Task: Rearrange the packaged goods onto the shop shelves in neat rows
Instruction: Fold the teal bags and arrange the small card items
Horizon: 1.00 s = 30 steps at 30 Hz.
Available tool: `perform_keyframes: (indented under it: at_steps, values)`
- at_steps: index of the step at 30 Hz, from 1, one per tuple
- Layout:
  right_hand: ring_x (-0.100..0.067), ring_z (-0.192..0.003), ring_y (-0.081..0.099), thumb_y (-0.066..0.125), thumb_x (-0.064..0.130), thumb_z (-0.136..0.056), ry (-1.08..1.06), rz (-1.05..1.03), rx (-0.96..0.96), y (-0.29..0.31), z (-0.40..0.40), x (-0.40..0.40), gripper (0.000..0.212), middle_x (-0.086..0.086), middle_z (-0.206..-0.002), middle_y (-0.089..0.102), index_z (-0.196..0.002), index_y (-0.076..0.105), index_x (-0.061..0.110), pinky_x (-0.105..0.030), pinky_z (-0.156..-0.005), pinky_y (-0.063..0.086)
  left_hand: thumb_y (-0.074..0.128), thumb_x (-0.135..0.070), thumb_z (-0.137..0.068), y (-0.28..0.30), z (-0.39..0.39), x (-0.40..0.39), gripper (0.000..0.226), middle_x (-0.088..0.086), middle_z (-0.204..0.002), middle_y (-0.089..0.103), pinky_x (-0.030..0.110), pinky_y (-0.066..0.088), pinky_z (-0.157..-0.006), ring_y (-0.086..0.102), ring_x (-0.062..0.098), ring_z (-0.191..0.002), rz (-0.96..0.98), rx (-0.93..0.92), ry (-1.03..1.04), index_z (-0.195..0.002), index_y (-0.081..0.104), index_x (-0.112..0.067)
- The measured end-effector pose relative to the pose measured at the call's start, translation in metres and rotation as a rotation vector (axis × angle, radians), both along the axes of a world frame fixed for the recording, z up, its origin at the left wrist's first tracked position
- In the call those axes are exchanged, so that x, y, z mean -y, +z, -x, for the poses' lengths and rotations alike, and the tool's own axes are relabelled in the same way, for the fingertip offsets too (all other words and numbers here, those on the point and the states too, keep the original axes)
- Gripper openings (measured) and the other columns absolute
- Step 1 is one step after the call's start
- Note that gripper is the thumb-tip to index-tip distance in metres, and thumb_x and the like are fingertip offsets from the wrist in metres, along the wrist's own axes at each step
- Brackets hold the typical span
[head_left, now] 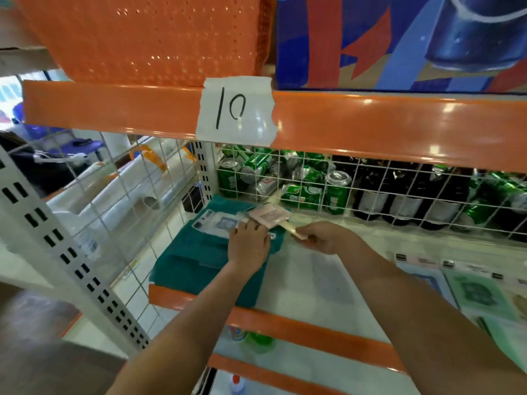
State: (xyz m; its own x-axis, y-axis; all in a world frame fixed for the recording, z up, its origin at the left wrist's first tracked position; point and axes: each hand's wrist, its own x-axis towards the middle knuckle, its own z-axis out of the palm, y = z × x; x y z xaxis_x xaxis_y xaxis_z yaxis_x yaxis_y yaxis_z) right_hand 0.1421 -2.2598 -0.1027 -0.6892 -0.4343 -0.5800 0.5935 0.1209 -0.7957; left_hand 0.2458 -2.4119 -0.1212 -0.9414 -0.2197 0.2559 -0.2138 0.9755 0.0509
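Note:
A stack of teal packaged goods (196, 260) lies at the left end of the white shelf (299, 283), with a printed label card (216, 223) on top. My left hand (248, 243) rests on the stack's right part, fingers at the label's edge. A small pink packet (269, 214) lies at the stack's far right corner. My right hand (322, 236) pinches a thin tan strip (296, 232) that runs toward the pink packet. More flat packets (479, 292) in pale green and blue lie at the shelf's right.
A wire grid (370, 189) backs the shelf, with green cans (302, 192) and dark bottles (405, 195) behind it. The orange shelf edge (370, 124) above carries a paper tag marked 10. An orange basket (148, 35) and a blue box (399, 41) stand overhead.

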Motion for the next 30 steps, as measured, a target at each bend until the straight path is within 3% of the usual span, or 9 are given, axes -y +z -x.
perform_keyframes:
  at_steps: [5,9,13,15,17,21,25,30]
  values:
    - [-0.017,-0.07,0.058,0.049,-0.006,-0.093,-0.152,0.118,0.012,-0.002,-0.026,-0.027,0.014,-0.012,-0.083,0.057,-0.106,0.055,-0.005,-0.017,-0.044,0.053,0.035,-0.032,-0.1,0.003,-0.009,-0.015,0.033,0.004,-0.128,0.055,0.04,0.034,-0.101,0.047,0.024,-0.12,-0.004,0.003,0.012,-0.116,0.059,-0.018]
    - [-0.017,-0.074,0.057,0.05,-0.006,-0.093,-0.215,0.181,-0.005,0.001,-0.051,-0.057,0.011,-0.013,-0.084,0.058,-0.084,0.057,-0.003,-0.017,-0.048,0.055,0.034,-0.031,-0.101,0.009,-0.018,-0.044,0.032,0.005,-0.125,0.055,0.038,0.033,-0.099,0.045,0.023,-0.12,-0.06,0.024,-0.025,-0.117,0.058,-0.018]
    - [-0.019,-0.076,0.057,0.049,-0.006,-0.093,-0.291,0.253,-0.022,0.002,-0.079,-0.087,0.011,-0.013,-0.086,0.058,-0.103,0.055,-0.006,-0.024,-0.064,0.059,0.033,-0.033,-0.1,0.012,-0.031,-0.081,0.035,0.005,-0.121,0.058,0.037,0.035,-0.097,0.047,0.024,-0.116,-0.12,0.0,-0.059,-0.117,0.06,-0.017]
    - [-0.02,-0.076,0.056,0.049,-0.008,-0.093,-0.351,0.273,-0.023,0.002,-0.095,-0.104,0.015,-0.014,-0.084,0.058,-0.106,0.054,-0.003,-0.025,-0.06,0.059,0.035,-0.032,-0.099,0.014,-0.042,-0.101,0.034,0.004,-0.12,0.059,0.037,0.037,-0.097,0.049,0.024,-0.115,-0.163,-0.02,-0.062,-0.116,0.061,-0.018]
    - [-0.02,-0.076,0.056,0.048,-0.008,-0.093,-0.354,0.267,-0.037,0.0,-0.112,-0.122,0.012,-0.014,-0.084,0.058,-0.103,0.055,-0.004,-0.025,-0.061,0.058,0.037,-0.031,-0.098,0.015,-0.054,-0.122,0.033,0.006,-0.117,0.061,0.036,0.039,-0.095,0.051,0.025,-0.113,-0.246,-0.021,-0.054,-0.113,0.063,-0.018]
    - [-0.021,-0.074,0.056,0.048,-0.007,-0.093,-0.357,0.258,-0.051,-0.007,-0.151,-0.16,0.013,-0.015,-0.082,0.057,-0.083,0.055,-0.001,-0.021,-0.047,0.056,0.042,-0.027,-0.097,0.007,-0.081,-0.162,0.029,0.01,-0.112,0.065,0.035,0.042,-0.091,0.055,0.029,-0.109,-0.394,-0.033,-0.026,-0.109,0.066,-0.015]
    - [-0.017,-0.071,0.057,0.053,-0.004,-0.092,-0.33,0.172,-0.136,-0.02,-0.191,-0.196,0.009,-0.01,-0.08,0.059,-0.088,0.055,0.005,-0.021,-0.051,0.054,0.041,-0.025,-0.099,-0.001,-0.11,-0.193,0.03,0.012,-0.116,0.063,0.034,0.041,-0.093,0.056,0.03,-0.112,-0.65,0.01,-0.041,-0.112,0.063,-0.01]
    - [-0.02,-0.073,0.059,0.052,-0.009,-0.091,-0.371,0.236,-0.118,-0.039,-0.238,-0.229,0.02,-0.012,-0.082,0.06,-0.08,0.047,0.008,-0.022,-0.056,0.057,0.036,-0.024,-0.101,0.003,-0.142,-0.234,0.036,0.019,-0.124,0.06,0.032,0.039,-0.096,0.055,0.031,-0.116,-0.961,0.024,0.076,-0.119,0.06,-0.003]
